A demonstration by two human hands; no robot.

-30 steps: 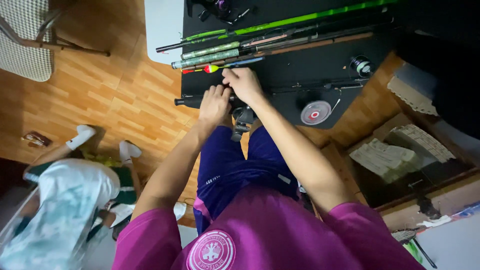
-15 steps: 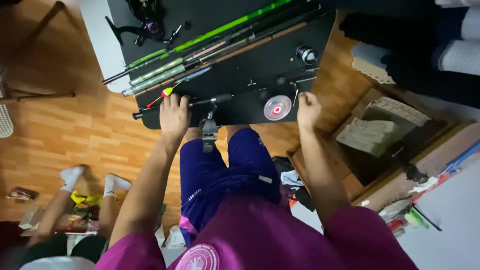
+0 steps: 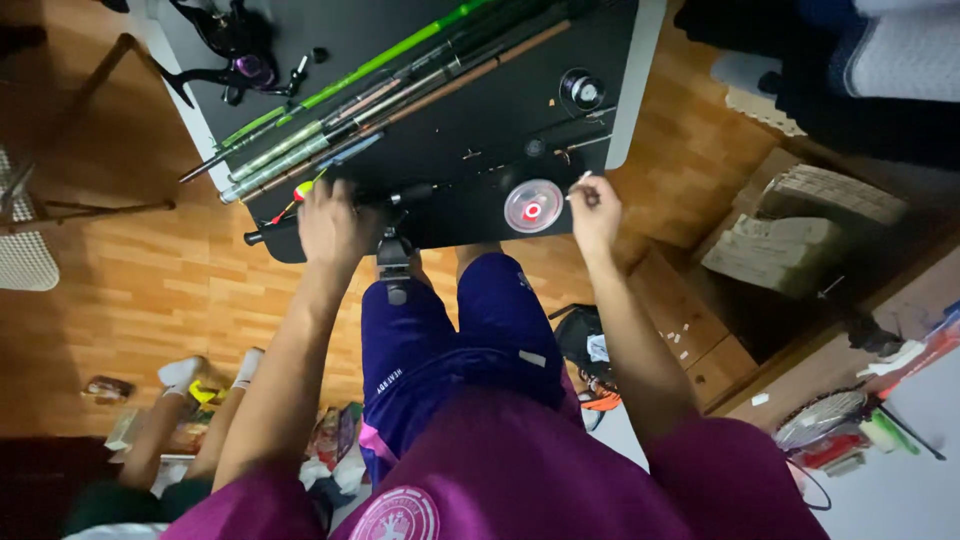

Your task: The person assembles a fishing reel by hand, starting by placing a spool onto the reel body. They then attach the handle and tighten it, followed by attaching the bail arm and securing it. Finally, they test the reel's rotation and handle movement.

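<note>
Mid-threading: left hand clamped round black fishing rod handle, right hand pinching thin pale line end beside clear round spool; likely steady feeding next

Looks like a room in a home, used for fixing fishing gear. Warm wood floor all around. Black table with a bunch of fishing rods lying side by side, a reel at the far corner, and a round spool near the edge. Cardboard boxes stacked to one side. Metal chair on the floor. Someone else's feet in white socks close by, with small clutter on the floor next to them.
</note>
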